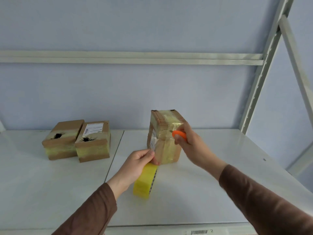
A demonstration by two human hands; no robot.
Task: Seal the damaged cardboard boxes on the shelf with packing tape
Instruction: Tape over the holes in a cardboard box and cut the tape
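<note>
A taped cardboard box (165, 123) stands on its end in the middle of the white shelf (211, 180). My left hand (137, 164) grips a yellow tape roll (145, 181) just below the box's near face, and clear tape runs from the roll up onto the box. My right hand (191, 143) holds an orange-handled tool (180, 134) against the box's right side; its blade is hidden. Two more boxes lie at the left: the left box (62, 141) and the labelled box (94, 141), each with a torn dark hole on top and a yellowish tape band.
The shelf's grey metal upright (264, 70) and a diagonal brace (298, 65) rise at the right. A horizontal rail (132, 57) crosses the back wall. A barcode label (199, 232) sits on the shelf's front edge.
</note>
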